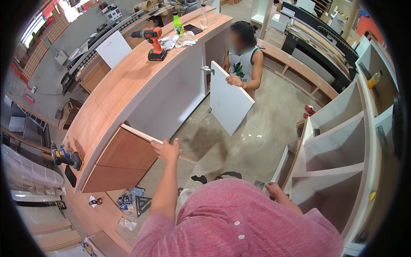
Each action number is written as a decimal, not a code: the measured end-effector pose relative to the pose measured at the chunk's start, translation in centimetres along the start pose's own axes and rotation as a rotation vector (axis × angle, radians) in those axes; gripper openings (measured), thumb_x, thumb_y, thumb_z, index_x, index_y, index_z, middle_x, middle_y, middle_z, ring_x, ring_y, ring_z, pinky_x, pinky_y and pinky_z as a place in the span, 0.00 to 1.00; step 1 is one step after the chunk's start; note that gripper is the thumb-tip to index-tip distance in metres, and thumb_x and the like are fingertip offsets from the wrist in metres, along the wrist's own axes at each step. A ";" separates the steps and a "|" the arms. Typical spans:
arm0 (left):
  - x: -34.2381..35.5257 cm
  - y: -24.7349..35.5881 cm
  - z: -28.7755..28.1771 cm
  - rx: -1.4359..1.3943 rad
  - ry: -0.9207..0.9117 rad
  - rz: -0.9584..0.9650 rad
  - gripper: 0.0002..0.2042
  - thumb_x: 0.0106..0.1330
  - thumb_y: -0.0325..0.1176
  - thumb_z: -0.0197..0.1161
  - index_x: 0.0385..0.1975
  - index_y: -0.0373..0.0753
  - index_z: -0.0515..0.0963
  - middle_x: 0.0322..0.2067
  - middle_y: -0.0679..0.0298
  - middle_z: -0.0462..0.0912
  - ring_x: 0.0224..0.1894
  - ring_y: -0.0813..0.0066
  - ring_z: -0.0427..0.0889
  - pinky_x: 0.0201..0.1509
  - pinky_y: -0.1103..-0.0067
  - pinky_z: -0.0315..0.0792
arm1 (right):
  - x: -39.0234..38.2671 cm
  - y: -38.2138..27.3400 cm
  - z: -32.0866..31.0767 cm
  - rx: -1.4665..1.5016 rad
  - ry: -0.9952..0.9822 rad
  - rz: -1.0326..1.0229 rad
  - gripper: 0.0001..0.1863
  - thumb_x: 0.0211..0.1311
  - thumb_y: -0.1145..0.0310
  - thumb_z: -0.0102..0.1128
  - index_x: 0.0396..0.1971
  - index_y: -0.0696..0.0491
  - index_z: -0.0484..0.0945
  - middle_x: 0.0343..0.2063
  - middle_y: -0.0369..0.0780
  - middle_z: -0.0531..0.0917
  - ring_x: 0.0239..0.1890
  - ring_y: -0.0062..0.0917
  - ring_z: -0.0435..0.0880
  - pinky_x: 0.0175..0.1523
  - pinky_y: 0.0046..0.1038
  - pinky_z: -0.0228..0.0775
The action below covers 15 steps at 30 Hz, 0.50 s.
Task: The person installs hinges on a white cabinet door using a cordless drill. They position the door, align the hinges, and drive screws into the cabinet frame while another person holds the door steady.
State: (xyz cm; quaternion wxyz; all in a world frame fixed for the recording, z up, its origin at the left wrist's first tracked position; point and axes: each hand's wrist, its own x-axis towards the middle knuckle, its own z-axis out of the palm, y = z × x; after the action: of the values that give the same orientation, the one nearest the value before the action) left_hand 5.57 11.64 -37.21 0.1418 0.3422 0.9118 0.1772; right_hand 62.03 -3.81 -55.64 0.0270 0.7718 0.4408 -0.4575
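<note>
Apparently your right hand (275,189) is half curled beside the shelf unit (330,172), though I cannot tell whether it holds anything, while your left hand (167,150) lies with its fingers spread on the upper edge of the brown panel (128,156) at the near end of the cabinet (100,88). Beyond it the bay (171,100) stands uncovered, so the panel fitting looks only part done. Farther off, a co-worker's hand (234,80) grips the white panel (229,100), tilted by the bay's far side; whether its hinges (207,69) are fastened I cannot tell.
</note>
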 end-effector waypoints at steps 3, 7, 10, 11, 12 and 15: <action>0.2 -0.2 -0.3 -0.004 -0.069 -0.041 0.18 0.60 0.38 0.64 0.50 0.41 0.78 0.73 0.41 0.34 0.66 0.39 0.63 0.68 0.62 0.63 | 0.9 -0.6 -0.9 0.138 0.065 -0.016 0.24 0.59 0.54 0.60 0.41 0.61 0.83 0.39 0.51 0.86 0.43 0.41 0.85 0.50 0.36 0.74; -0.1 -3.9 0.3 -0.051 0.002 -0.001 0.18 0.57 0.27 0.59 0.50 0.40 0.78 0.72 0.35 0.37 0.60 0.41 0.72 0.64 0.64 0.68 | 0.3 -0.2 -0.2 0.145 0.075 0.041 0.24 0.60 0.54 0.59 0.40 0.62 0.83 0.37 0.51 0.86 0.41 0.37 0.86 0.47 0.35 0.75; -0.4 -8.2 -0.4 0.043 -0.014 0.040 0.20 0.57 0.25 0.57 0.51 0.40 0.77 0.67 0.34 0.53 0.56 0.42 0.75 0.61 0.63 0.70 | -1.7 0.5 0.9 0.061 -0.032 0.069 0.24 0.60 0.54 0.60 0.41 0.63 0.83 0.36 0.51 0.86 0.40 0.36 0.86 0.45 0.36 0.75; -0.5 -9.7 -1.1 0.020 -0.028 0.034 0.20 0.57 0.24 0.57 0.52 0.41 0.77 0.63 0.35 0.58 0.55 0.42 0.76 0.59 0.63 0.71 | -2.5 0.6 1.1 0.038 -0.064 0.094 0.24 0.60 0.54 0.60 0.41 0.63 0.83 0.35 0.51 0.86 0.40 0.35 0.86 0.44 0.36 0.75; -0.6 -11.0 -1.9 0.012 -0.083 -0.001 0.21 0.57 0.24 0.56 0.53 0.41 0.77 0.60 0.37 0.63 0.54 0.43 0.76 0.58 0.63 0.72 | -3.3 0.6 1.4 0.049 -0.078 0.070 0.24 0.60 0.54 0.60 0.41 0.63 0.83 0.35 0.51 0.86 0.39 0.35 0.86 0.44 0.36 0.75; -1.3 -12.4 -2.6 -0.059 -0.114 0.076 0.23 0.57 0.22 0.54 0.55 0.42 0.76 0.51 0.42 0.70 0.50 0.44 0.78 0.56 0.63 0.73 | -5.5 0.2 1.7 0.024 -0.092 0.077 0.24 0.60 0.54 0.61 0.42 0.62 0.84 0.33 0.49 0.87 0.37 0.34 0.85 0.43 0.36 0.75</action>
State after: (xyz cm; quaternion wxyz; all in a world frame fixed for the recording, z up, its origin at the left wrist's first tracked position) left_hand -1.57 1.46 -39.87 0.1968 0.3817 0.8829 0.1896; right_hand 59.93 -8.28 -52.63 0.0555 0.7665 0.4036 -0.4966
